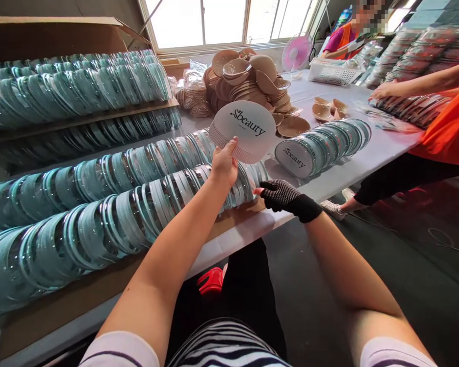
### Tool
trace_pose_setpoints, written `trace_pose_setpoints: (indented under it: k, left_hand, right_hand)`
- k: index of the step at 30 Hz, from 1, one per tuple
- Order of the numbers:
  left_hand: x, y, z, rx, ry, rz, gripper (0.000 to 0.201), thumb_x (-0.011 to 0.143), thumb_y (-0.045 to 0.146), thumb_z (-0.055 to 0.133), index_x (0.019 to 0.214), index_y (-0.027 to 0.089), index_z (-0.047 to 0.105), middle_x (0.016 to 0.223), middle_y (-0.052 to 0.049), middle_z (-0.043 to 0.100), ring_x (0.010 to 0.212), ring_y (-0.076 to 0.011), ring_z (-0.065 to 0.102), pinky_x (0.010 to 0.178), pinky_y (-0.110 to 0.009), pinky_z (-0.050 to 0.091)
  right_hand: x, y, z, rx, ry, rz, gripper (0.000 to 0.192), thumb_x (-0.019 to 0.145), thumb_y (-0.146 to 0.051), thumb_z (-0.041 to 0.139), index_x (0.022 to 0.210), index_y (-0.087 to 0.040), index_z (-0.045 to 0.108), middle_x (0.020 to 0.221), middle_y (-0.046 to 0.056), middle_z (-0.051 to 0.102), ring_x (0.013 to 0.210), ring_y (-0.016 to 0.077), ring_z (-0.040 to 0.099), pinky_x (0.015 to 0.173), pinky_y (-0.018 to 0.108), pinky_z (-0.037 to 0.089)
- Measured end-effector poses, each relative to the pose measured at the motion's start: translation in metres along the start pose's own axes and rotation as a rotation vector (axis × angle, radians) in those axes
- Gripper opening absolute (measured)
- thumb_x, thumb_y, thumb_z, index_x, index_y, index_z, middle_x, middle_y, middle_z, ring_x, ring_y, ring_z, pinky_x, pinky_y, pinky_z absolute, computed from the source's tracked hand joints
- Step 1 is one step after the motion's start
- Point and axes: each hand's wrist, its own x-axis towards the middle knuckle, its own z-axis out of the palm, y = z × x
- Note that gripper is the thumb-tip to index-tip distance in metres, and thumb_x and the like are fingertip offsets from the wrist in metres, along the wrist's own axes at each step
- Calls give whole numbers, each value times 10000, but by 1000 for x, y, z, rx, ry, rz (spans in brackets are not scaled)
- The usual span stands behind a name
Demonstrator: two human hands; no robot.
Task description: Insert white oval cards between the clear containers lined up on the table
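Striped sleeves frame my arms. Left hand [224, 165] grips a flat stack of round matte "Sbeauty" cards [243, 130] above the table [352, 168] edge; gloved right hand [281, 195] rests closed against glossy teal-rimmed round cases [168, 191]; bare tabletop beyond.

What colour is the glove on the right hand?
Black with small white dots, on the right hand at the row of round cases; head view.
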Motion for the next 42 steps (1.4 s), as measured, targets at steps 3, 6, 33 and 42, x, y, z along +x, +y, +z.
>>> trace_pose_setpoints:
  k: [3,6,33,42]
  left_hand:
    - [-1,-4,2,20,-2,26,195,878,40,619,1042,140,656,1173,-64,729,1257,-204,607,1084,-367,475]
    - [-11,-2,5,71,-44,84,200,875,45,609,1039,134,680,1076,-69,757,1171,-198,660,1055,-356,497]
    - [-14,50,-24,-109,138,-18,334,871,76,637,1181,200,639,1240,-73,707,1215,-209,637,1060,-415,507]
    - [-24,48,-26,-89,162,19,311,877,55,630,1137,225,646,1112,-22,750,1214,-192,637,1057,-391,514]
  right_hand:
    - [8,-19,-21,-339,437,-190,380,903,-516,501,835,-168,637,700,53,662,649,157,624,628,271,482]
    - [25,-47,-41,-392,798,-327,433,932,-451,445,1185,-146,619,1162,146,695,1033,235,660,911,384,510]
    - [-102,-27,46,-1048,718,-133,404,954,-371,352,1029,-141,676,628,85,630,511,177,514,519,271,277]
    - [-46,-65,44,-1132,461,43,379,996,-340,334,1194,-158,601,825,111,722,623,207,628,531,282,230]
